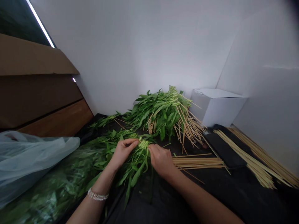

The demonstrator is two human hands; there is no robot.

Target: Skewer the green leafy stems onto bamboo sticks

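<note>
As left hand and right hand grip water spinach, stems hidden

Head-worn camera looks forward and down; close range.

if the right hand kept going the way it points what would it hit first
The right hand would likely meet the bunch of leafy green stems first, though depth is unclear.
</note>
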